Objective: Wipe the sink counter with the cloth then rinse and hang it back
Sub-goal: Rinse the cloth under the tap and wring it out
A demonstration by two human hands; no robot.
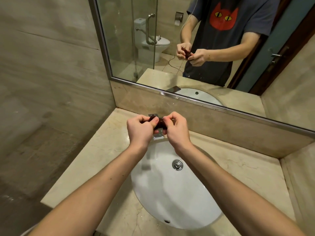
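A: You hold the cloth (159, 124) in both hands, bunched small and dark, above the tap (158, 136) at the back edge of the counter (109, 150). Your left hand (139, 132) is curled and pinches one end. Your right hand (175, 129) pinches the other end in the same way.

B: Yes, and here it may go wrong for you. The pinch is only on the ends (the middle of the cloth is partly hidden, so I cannot say how it is folded). If the cloth is wet, I think it can slip out of your grip and fall on the tap or into the sink (170, 198).

A: Also, if you wring it at this place, the water could drip on the strip of counter around the tap and not into the basin, and the stone gets wet. It is better to bring it forward, over the drain (177, 164).

B: I see no hook or rail for the cloth near the counter. You may have to turn away to hang it, and then drops can fall on the way.

A: About the surface: the counter is pale beige stone with thin veins. The oval white sink is set into it between the tap and the front edge. I see no water running.

B: The room is a bathroom. The mirror (170, 70) runs along the back edge of the counter and shows a toilet (153, 43), a glass screen (119, 40) and a door handle (275, 55). A beige stone wall (42, 82) closes the left edge.
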